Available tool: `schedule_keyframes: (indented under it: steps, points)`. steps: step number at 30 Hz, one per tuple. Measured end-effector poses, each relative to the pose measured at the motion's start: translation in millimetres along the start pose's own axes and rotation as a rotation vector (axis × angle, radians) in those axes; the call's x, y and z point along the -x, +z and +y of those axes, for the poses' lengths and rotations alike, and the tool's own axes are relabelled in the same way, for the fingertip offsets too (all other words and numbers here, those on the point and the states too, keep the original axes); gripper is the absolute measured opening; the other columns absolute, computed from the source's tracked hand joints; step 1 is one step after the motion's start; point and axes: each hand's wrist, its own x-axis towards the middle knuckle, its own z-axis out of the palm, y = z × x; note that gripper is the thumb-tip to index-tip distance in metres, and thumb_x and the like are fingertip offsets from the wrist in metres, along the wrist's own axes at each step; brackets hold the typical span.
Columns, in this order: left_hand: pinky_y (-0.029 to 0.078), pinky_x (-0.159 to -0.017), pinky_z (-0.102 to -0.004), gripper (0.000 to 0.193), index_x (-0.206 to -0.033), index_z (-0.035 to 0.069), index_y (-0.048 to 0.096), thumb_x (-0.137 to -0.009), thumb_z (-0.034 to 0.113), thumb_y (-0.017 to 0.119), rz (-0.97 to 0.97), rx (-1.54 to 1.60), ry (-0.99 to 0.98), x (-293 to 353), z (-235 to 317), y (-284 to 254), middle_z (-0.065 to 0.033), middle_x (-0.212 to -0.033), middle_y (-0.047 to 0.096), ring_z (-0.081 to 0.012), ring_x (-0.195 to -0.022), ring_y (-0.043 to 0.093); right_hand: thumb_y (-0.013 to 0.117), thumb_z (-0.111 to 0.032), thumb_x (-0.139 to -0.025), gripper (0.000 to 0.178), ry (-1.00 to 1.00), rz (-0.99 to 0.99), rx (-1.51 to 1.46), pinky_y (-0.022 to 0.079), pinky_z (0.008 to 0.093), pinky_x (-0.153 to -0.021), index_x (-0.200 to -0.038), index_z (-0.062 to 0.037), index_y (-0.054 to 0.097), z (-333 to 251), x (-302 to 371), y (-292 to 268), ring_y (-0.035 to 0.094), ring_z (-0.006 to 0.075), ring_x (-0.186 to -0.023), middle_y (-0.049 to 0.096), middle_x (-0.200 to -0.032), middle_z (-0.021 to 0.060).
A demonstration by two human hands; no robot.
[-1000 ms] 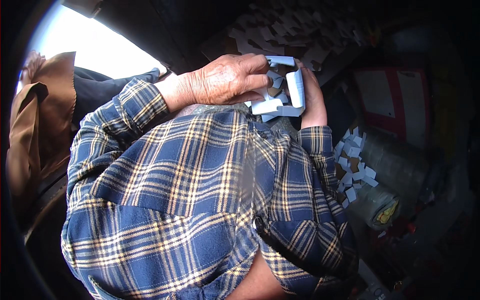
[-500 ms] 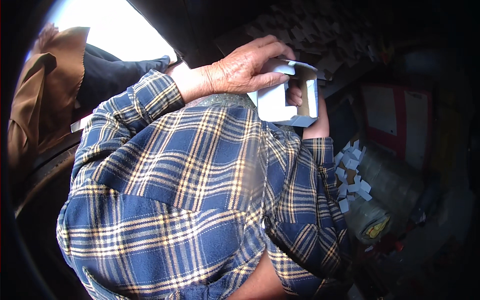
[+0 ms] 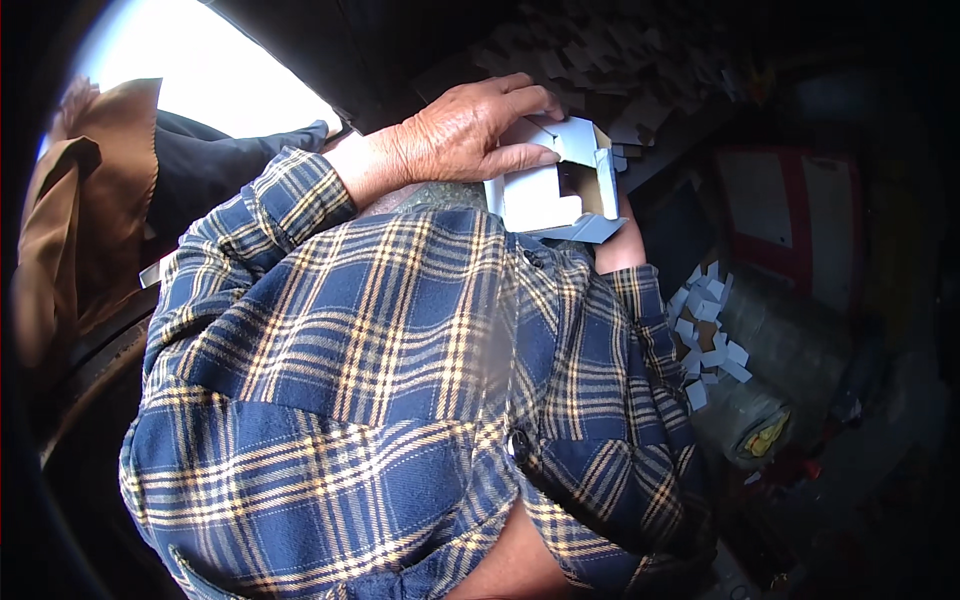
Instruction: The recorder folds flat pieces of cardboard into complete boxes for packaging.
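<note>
A small white cardboard box (image 3: 528,198) with loose flaps is held up in front of my chest. Its opening shows a brownish inside, and one flap sticks out along the lower edge. My left hand (image 3: 478,128) grips the box from the upper left, thumb pressed on the near panel and fingers bent over the top edge. Behind the box is my right hand (image 3: 624,243); only its wrist side shows beside the lower right corner, and its fingers are hidden.
Several small white folded card pieces (image 3: 708,330) lie on a clear-wrapped roll (image 3: 765,425) at the right. A dim heap of pale cartons (image 3: 610,50) fills the far side. Brown cloth (image 3: 115,180) hangs at the left, and a red-framed white panel (image 3: 770,200) stands at the right.
The box has shifted slightly left with my left hand, and its top and lower flaps now stand out more. My right fingers, seen through the opening before, have gone out of sight.
</note>
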Motion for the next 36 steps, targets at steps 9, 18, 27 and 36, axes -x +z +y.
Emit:
schedule_keyframes:
  steps: [9, 18, 27, 36]
  points:
    - [0.054, -0.081, -0.0324, 0.040, -0.119, 0.005, 0.056, -0.089, 0.031, 0.063, -0.128, -0.315, 0.233, 2, 1, -9, -0.0140, -0.115, 0.056, -0.0274, -0.093, 0.061, 0.050, -0.029, -0.095, 0.051, -0.319, 0.375, 0.689, 0.048, 0.0404, -0.095, -0.136, 0.0001, 0.042, 49, 39, 1, 0.059, 0.0284, -0.112, 0.060, -0.120, 0.0194]
    - [0.044, -0.098, -0.0463, 0.066, -0.133, 0.008, 0.045, -0.089, 0.057, 0.051, -0.093, -0.508, 0.214, -1, 11, 30, -0.0190, -0.132, 0.045, -0.0362, -0.119, 0.048, 0.060, -0.022, -0.089, 0.056, -0.143, 0.438, 0.097, 0.044, 0.0418, -0.101, -0.138, -0.0028, 0.040, 45, 44, -15, 0.057, 0.0291, -0.116, 0.057, -0.125, 0.0185]
    - [0.034, -0.103, -0.0538, 0.077, -0.137, 0.010, 0.040, -0.086, 0.067, 0.045, -0.082, -0.512, 0.200, 4, 9, 47, -0.0201, -0.139, 0.038, -0.0385, -0.130, 0.036, 0.065, -0.014, -0.087, 0.061, -0.208, 0.435, 0.564, 0.044, 0.0401, -0.102, -0.140, -0.0036, 0.036, 43, 56, -7, 0.055, 0.0290, -0.117, 0.054, -0.129, 0.0182]
    - [0.034, -0.099, -0.0546, 0.072, -0.133, 0.011, 0.047, -0.087, 0.067, 0.046, -0.060, -0.476, 0.252, 2, -1, 51, -0.0188, -0.139, 0.040, -0.0361, -0.130, 0.035, 0.064, -0.012, -0.087, 0.059, -0.266, 0.404, 0.922, 0.045, 0.0370, -0.097, -0.139, -0.0038, 0.037, 34, 49, 9, 0.056, 0.0272, -0.115, 0.052, -0.130, 0.0178]
